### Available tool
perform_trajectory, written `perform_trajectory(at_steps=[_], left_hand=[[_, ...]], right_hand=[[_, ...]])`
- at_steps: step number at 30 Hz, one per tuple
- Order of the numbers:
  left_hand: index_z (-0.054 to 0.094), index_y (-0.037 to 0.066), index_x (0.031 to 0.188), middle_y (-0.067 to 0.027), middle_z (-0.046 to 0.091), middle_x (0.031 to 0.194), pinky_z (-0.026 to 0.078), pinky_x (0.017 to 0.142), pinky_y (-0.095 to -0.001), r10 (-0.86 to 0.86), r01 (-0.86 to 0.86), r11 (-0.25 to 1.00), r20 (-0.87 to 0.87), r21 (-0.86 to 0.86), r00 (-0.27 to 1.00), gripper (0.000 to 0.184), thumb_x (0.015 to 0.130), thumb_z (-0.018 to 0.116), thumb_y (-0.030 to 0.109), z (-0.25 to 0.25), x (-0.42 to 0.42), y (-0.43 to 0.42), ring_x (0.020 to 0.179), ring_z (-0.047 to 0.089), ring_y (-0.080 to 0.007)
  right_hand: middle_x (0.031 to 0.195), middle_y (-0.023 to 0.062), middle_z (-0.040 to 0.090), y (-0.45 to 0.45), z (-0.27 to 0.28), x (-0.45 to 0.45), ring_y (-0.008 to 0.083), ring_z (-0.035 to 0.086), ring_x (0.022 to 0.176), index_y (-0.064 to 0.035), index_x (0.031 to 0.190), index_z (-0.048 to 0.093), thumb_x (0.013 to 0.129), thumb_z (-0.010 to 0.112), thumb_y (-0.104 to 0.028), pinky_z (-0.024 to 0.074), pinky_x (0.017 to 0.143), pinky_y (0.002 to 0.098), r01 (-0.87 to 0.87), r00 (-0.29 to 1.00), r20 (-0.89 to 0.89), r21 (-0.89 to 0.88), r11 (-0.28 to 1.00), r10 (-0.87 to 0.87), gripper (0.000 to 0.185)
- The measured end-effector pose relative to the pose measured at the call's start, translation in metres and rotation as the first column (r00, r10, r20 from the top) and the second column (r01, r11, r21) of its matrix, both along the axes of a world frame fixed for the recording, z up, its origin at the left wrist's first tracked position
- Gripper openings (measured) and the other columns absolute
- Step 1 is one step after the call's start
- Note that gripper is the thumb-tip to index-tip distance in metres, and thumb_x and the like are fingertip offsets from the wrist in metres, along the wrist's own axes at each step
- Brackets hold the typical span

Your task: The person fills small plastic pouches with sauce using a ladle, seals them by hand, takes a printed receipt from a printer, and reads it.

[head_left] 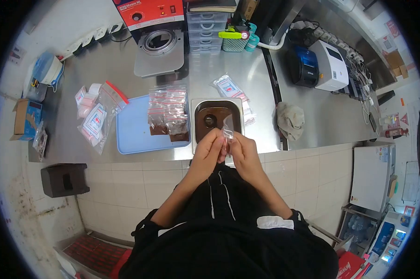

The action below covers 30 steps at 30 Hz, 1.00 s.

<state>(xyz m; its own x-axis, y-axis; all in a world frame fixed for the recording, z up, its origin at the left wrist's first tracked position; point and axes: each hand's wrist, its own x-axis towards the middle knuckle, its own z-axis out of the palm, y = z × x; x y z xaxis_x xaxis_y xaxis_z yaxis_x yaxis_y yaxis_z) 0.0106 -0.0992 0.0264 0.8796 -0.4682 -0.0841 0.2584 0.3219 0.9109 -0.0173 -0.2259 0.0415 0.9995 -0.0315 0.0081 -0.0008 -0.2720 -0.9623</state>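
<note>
Both hands are closed, fingers pinching a small clear plastic zip bag (pixel 228 124) between them, just over the counter's front edge. My left hand (pixel 208 152) grips its left side and my right hand (pixel 247 156) its right side; the fingers partly hide the bag. Right behind it stands a steel pan (pixel 241 111) of dark brown sauce (pixel 219 114), with a dark round thing, perhaps a ladle bowl, in it. Left of the pan, several zip bags with brown contents (pixel 168 109) lie on a blue tray (pixel 132 125). Flat printed zip bags (pixel 229 88) lie behind the pan to the right.
A large red-edged zip bag (pixel 98 118) with printed packets lies left of the tray. Behind are a red-fronted sealing machine (pixel 149 14) and clear drawers (pixel 206 30). A crumpled cloth (pixel 290 121) lies to the right; printers (pixel 328 65) stand farther back. A dark stool (pixel 65 180) is on the floor.
</note>
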Motion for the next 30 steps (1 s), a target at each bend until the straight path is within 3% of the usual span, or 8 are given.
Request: perform_trajectory(at_steps=[4, 6, 9, 14, 22, 24, 26, 30], left_hand=[[0.042, 0.006, 0.074, 0.0015, 0.042, 0.062, 0.032, 0.047, -0.0213, 0.123, -0.142, 0.985, 0.176, 0.099, 0.977, 0.018, 0.087, 0.053, 0.008, -0.011, 0.001, 0.008, 0.052, 0.038, -0.0056], [0.042, 0.005, 0.071, -0.0035, 0.044, 0.062, 0.036, 0.048, -0.0275, -0.042, -0.311, 0.75, 0.511, 0.583, 0.858, 0.018, 0.073, 0.059, 0.0, -0.009, 0.005, 0.015, 0.054, 0.042, -0.0144], [0.044, 0.007, 0.069, -0.0067, 0.054, 0.077, 0.042, 0.067, -0.0314, -0.146, -0.427, 0.557, 0.59, 0.712, 0.794, 0.016, 0.067, 0.057, -0.003, 0.007, 0.007, 0.023, 0.071, 0.051, -0.0189], [0.055, 0.01, 0.086, -0.0059, 0.059, 0.098, 0.035, 0.092, -0.0428, -0.144, -0.257, 0.888, 0.761, 0.382, 0.633, 0.028, 0.061, 0.064, 0.006, 0.018, 0.019, 0.032, 0.096, 0.054, -0.025], [0.051, 0.01, 0.109, -0.0025, 0.059, 0.106, 0.024, 0.104, -0.0475, -0.306, -0.319, 0.794, 0.794, 0.517, 0.526, 0.057, 0.06, 0.074, 0.026, -0.002, 0.019, 0.04, 0.105, 0.054, -0.0221], [0.049, 0.007, 0.111, -0.0063, 0.058, 0.11, 0.024, 0.104, -0.0448, -0.068, -0.414, 0.821, 0.788, 0.392, 0.612, 0.06, 0.062, 0.075, 0.029, -0.018, 0.018, 0.048, 0.109, 0.052, -0.0224], [0.048, 0.005, 0.112, -0.0093, 0.057, 0.111, 0.025, 0.103, -0.043, 0.174, -0.427, 0.879, 0.689, 0.214, 0.703, 0.06, 0.064, 0.074, 0.03, -0.027, 0.018, 0.049, 0.111, 0.05, -0.0232], [0.045, 0.0, 0.115, -0.0164, 0.054, 0.113, 0.028, 0.102, -0.0386, 0.501, -0.555, 0.832, 0.446, -0.011, 0.742, 0.062, 0.07, 0.071, 0.034, -0.031, 0.02, 0.058, 0.113, 0.047, -0.0258]], right_hand=[[0.06, 0.0169, 0.052, 0.001, 0.012, 0.0, 0.0328, 0.052, 0.053, 0.0004, 0.072, 0.046, 0.082, 0.057, -0.008, 0.0415, 0.052, 0.0345, -0.012, 0.997, 0.07, -0.215, 0.976, 0.028, 0.017], [0.059, 0.0155, 0.051, -0.002, 0.0, 0.001, 0.0303, 0.052, 0.051, -0.0005, 0.071, 0.046, 0.079, 0.059, -0.008, 0.0417, 0.051, 0.0334, 0.066, 0.989, 0.147, -0.288, 0.955, -0.024, 0.017], [0.055, 0.0108, 0.049, -0.009, 0.002, 0.004, 0.0227, 0.05, 0.047, -0.0023, 0.068, 0.046, 0.073, 0.062, -0.006, 0.0406, 0.048, 0.0304, 0.173, 0.979, 0.162, -0.314, 0.934, -0.127, 0.018], [0.055, -0.0052, 0.041, -0.006, 0.0, 0.002, 0.0, 0.038, 0.05, -0.0074, 0.072, 0.038, 0.068, 0.057, 0.004, 0.0291, 0.046, 0.0167, 0.093, 0.995, -0.072, 0.331, 0.939, -0.074, 0.023], [0.061, -0.0041, 0.044, -0.01, -0.003, -0.003, 0.0015, 0.042, 0.056, -0.0075, 0.081, 0.039, 0.075, 0.059, 0.002, 0.0319, 0.051, 0.0171, 0.027, 0.995, -0.101, 0.467, 0.884, 0.023, 0.022], [0.062, -0.0018, 0.046, -0.021, -0.01, -0.005, 0.0049, 0.045, 0.057, -0.0065, 0.082, 0.041, 0.077, 0.062, -0.003, 0.0351, 0.053, 0.0194, 0.027, 0.994, -0.108, 0.452, 0.891, 0.025, 0.021], [0.071, 0.0076, 0.053, -0.034, -0.029, -0.009, 0.0203, 0.053, 0.062, -0.0041, 0.086, 0.045, 0.079, 0.068, -0.018, 0.0424, 0.057, 0.0293, 0.153, 0.987, 0.037, -0.473, 0.868, -0.154, 0.027], [0.085, 0.0145, 0.056, -0.03, -0.065, -0.021, 0.0317, 0.058, 0.075, -0.0028, 0.091, 0.05, 0.074, 0.072, -0.025, 0.0459, 0.064, 0.0405, 0.115, 0.968, -0.097, -0.65, 0.752, -0.232, 0.036]])
